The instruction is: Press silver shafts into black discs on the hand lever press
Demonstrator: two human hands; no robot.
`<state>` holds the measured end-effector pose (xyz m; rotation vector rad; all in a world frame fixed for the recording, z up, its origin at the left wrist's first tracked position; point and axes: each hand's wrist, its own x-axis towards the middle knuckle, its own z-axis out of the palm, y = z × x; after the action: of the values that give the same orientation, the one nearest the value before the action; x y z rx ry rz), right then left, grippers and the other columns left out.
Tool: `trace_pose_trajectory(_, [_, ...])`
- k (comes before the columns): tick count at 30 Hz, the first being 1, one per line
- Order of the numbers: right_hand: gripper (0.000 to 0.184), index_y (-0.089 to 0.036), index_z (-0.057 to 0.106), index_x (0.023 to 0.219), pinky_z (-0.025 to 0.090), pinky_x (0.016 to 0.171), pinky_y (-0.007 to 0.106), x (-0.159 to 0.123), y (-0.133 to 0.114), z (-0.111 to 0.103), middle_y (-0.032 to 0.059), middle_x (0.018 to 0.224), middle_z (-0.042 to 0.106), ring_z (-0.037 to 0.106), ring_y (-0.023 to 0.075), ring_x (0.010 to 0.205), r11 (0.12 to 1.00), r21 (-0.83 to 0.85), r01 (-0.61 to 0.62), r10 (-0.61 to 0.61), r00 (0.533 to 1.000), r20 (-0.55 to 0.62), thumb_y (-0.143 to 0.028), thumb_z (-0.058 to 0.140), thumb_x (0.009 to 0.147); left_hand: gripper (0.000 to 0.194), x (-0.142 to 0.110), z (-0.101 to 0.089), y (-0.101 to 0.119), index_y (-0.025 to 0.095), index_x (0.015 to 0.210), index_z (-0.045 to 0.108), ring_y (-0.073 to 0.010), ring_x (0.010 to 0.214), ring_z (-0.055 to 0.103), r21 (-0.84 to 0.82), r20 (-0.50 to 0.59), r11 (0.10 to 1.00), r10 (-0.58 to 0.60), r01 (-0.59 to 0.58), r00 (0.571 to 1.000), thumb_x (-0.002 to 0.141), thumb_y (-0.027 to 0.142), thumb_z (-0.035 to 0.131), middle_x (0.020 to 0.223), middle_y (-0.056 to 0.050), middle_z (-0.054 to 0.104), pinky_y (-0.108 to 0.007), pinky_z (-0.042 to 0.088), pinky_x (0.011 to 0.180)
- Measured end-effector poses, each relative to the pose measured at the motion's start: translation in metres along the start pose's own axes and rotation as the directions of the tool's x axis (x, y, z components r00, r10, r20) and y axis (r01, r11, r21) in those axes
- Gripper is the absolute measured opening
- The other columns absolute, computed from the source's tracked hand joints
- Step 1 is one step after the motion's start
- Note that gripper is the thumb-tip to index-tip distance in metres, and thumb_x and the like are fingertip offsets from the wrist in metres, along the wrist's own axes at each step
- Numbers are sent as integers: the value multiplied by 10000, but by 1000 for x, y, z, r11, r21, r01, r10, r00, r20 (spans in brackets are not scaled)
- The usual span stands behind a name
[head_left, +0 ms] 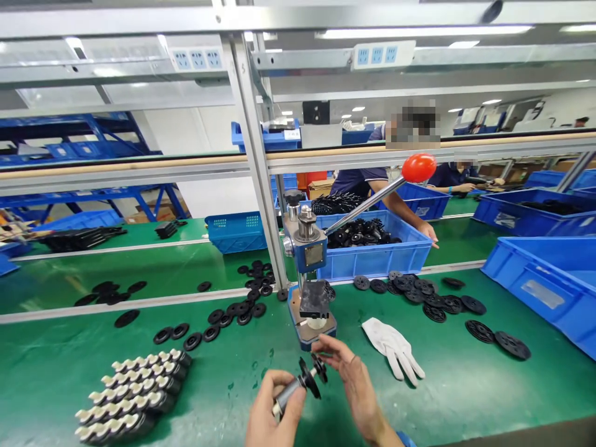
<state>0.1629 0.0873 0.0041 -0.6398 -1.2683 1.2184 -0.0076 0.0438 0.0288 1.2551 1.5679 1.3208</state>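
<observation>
In the head view, my left hand grips a grey cylinder with a pale end. A black disc sits across its upper end, and a smaller black wheel is at the tip of the pale shaft beyond it. My right hand is beside the small wheel, fingers apart and at most touching its edge. Just ahead stands a hand press with a red-knobbed lever and a black block above its base.
Rows of black parts with cream tops stand at left. Loose black discs lie left of the press, larger ribbed discs right. A white glove lies nearby. Blue bins stand behind; a co-worker's arm reaches past one.
</observation>
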Motion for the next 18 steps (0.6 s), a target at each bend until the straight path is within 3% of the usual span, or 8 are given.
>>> trace_pose_trajectory(3, [523,-275,602,1418,524,1052,518,34,-37,-15,125,1313,686,636,301,1242,983,-83,161,-168,982,-88,-549,318,1076,528,34,-19,43,197,912,675,-155,537,522,93,-24,993,73,-71,997,768,704,709,629,17,610,-239,421,501])
trace_pose_trajectory(6, [419,-266,577,1421,519,1059,515,74,-94,-26,130,1348,647,610,286,1259,932,-195,307,-343,920,-191,-456,445,1072,433,70,-24,80,197,949,707,-158,565,518,193,-51,967,182,-169,982,788,599,716,652,21,608,-242,416,520])
trace_pose_trajectory(10, [457,-288,522,1433,544,1032,479,127,-180,-27,101,1377,599,622,256,1235,805,-251,538,-592,758,-273,-422,612,1005,277,111,-5,107,203,868,714,-152,575,471,329,42,879,351,-345,935,831,476,678,598,44,539,-249,365,556])
trace_pose_trajectory(13, [386,-303,551,1370,565,1012,429,165,-234,-21,55,1326,621,645,202,1192,722,-285,630,-691,641,-334,-393,623,1001,205,133,14,111,201,718,650,-143,559,450,403,129,822,385,-403,914,822,376,670,550,58,484,-257,316,558])
trace_pose_trajectory(14, [341,-293,582,1328,580,980,405,176,-248,-19,47,1277,644,662,187,1153,707,-290,645,-706,624,-334,-390,620,1003,202,139,19,111,202,682,626,-140,549,441,421,150,811,380,-407,913,814,349,669,536,63,467,-260,302,555])
trace_pose_trajectory(16, [247,-253,665,1184,613,860,351,195,-266,-16,37,1084,699,704,166,1007,715,-268,646,-699,657,-284,-414,605,1007,208,147,27,110,204,646,603,-138,536,428,445,176,797,368,-408,913,802,324,669,522,71,438,-265,283,550])
trace_pose_trajectory(18, [278,-205,718,979,610,700,301,209,-273,-15,15,812,685,709,147,775,765,-212,609,-644,735,-213,-456,600,1001,227,152,32,108,200,633,612,-143,543,438,452,184,788,376,-418,908,799,342,677,540,65,447,-269,287,552])
